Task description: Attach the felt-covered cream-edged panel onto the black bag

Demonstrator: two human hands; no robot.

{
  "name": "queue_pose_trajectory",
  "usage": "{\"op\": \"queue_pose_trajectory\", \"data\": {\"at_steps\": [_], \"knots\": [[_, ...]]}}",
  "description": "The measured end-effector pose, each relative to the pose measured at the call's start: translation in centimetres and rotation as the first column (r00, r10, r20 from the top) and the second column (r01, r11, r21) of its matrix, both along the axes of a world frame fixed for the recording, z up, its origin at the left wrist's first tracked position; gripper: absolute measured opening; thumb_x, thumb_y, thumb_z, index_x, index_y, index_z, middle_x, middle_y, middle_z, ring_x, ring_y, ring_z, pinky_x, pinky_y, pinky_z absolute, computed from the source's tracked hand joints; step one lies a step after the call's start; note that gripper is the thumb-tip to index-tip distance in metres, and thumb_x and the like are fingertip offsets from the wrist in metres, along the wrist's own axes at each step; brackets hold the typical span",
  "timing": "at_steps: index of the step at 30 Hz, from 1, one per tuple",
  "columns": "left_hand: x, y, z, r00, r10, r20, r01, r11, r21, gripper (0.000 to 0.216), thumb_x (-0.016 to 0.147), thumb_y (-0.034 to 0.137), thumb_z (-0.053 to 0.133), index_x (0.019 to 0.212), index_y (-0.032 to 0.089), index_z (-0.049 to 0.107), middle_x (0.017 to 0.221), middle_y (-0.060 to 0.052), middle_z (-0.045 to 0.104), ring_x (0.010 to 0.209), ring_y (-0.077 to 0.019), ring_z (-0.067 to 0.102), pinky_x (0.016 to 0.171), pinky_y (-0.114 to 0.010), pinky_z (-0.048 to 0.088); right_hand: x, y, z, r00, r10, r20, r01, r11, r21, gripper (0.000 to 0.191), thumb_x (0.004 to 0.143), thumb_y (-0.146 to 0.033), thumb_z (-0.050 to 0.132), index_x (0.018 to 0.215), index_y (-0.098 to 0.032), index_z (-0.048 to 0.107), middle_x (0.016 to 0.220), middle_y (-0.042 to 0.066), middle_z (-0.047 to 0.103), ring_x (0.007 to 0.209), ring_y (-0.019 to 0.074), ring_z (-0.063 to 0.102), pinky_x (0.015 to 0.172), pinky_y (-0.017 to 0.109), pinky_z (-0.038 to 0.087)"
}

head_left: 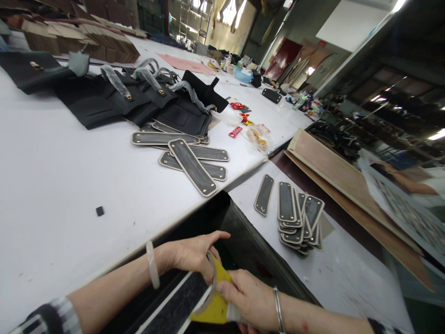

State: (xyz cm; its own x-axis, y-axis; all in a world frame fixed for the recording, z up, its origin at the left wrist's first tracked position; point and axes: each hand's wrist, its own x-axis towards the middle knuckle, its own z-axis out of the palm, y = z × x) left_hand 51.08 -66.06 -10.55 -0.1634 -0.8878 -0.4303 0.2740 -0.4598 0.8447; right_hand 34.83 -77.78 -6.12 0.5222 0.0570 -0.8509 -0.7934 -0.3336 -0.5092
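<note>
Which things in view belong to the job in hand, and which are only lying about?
Seem to belong:
yellow piece, gripped by the right hand, left hand at its edge
dark strip with pale edges, by the hands
probably the stacked panels

Seem only lying about:
red packets
clear food bag
small black square

Toward 10 o'clock on the white table [62,176], black bags [184,113] with wrapped handles lie in an overlapping row; beyond them is a fanned stack of brown sheets [111,44]. A pink sheet [186,64] lies flat at 11. A light-blue basin [243,75] sits between 12 and 1. Small red packets [235,132] lie toward 1, near a clear bag of biscuit-like pieces [259,138] at 2. Brown boards [333,178] slant at 3; a small black square [100,211] lies between 8 and 9.
</note>
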Motion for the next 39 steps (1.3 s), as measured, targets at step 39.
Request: {"op": "queue_pose_trajectory", "data": {"at_steps": [39], "knots": [[-2.9,7.1,4.7,0.849,0.328,0.415,-0.331,0.941,-0.068,0.059,0.09,0.062,0.043,0.131,0.021,0.058,0.128,-0.003,0.063,0.121,-0.0242,0.052,0.107,-0.034,0.035,-1.5,4.4,-5.7,0.6,-0.646,0.471,0.648,0.738,0.187,0.081,0.081,-0.077,0.044,0.124,-0.009,0.057,0.086,0.008,0.065,0.076,0.0211,0.062,0.064,0.031,0.05]]}}
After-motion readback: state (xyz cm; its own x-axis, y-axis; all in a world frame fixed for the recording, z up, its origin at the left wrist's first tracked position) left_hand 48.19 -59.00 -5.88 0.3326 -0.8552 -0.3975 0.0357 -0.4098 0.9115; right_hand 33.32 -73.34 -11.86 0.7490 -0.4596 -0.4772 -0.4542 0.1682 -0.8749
